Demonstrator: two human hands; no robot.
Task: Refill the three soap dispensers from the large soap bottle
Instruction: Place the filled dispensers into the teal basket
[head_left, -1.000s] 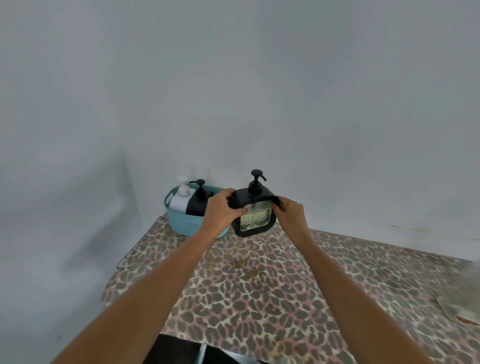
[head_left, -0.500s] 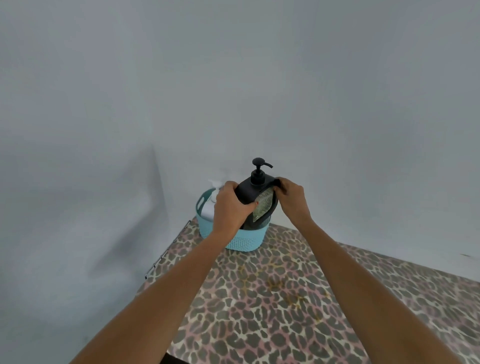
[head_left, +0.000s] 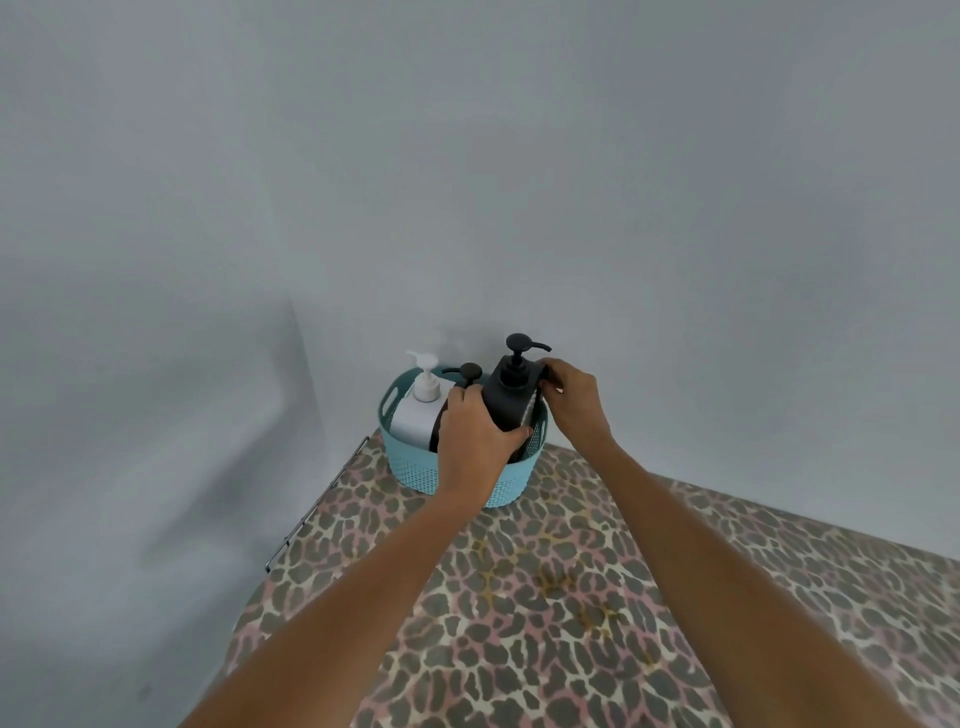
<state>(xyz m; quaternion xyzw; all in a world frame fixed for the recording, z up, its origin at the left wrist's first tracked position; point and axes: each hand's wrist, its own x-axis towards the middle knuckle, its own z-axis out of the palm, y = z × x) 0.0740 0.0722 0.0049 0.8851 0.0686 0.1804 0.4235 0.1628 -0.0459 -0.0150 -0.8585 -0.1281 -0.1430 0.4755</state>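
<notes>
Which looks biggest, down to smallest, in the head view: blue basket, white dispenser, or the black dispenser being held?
1. blue basket
2. black dispenser
3. white dispenser
Both dispensers are partly hidden by the basket, so their order is unsure.

Tucked into a bare grey-white corner, over a leopard-print table (head_left: 519, 665).
Plain back wall (head_left: 623, 182) beyond the right hand (head_left: 574, 410), side wall (head_left: 130, 364) off left of the left hand (head_left: 475, 441); yellowish stains (head_left: 556, 577) nearer than both; soft, even light.
</notes>
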